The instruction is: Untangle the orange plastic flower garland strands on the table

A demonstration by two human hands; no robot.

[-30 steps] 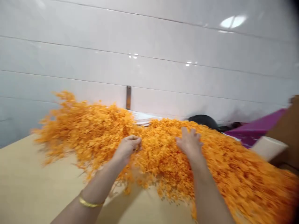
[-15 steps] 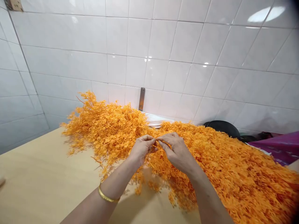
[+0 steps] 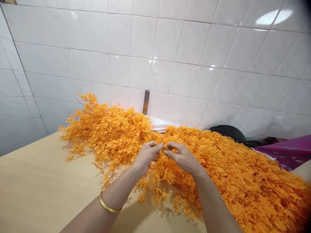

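Note:
Fingertips of my left hand (image 3: 150, 154) are pinched on the thin stem of an orange artificial flower sprig (image 3: 159, 186), whose lower branches hang beneath the hand, a little blurred. My right hand (image 3: 182, 158) faces it a small gap away, thumb and index finger closed on a thin orange strand at the stem's upper end. How far the stem runs between the fingers is hard to make out. Behind and around both hands lies a heap of similar orange sprigs (image 3: 116, 129), and a larger pile (image 3: 245, 181) spreads to the right.
The light wooden table (image 3: 36, 181) shows at the left and front. White tiled wall (image 3: 97, 38) rises behind, with a metal bracket (image 3: 146, 102) fixed low on it. White cloth (image 3: 160, 124), black round discs (image 3: 228, 133) and purple sheeting (image 3: 289, 149) lie along the back.
My hands have drawn slightly apart at the fingertips, the right fingers curling more. The sprig's hanging branches have shifted below my left hand. The view has tilted a little.

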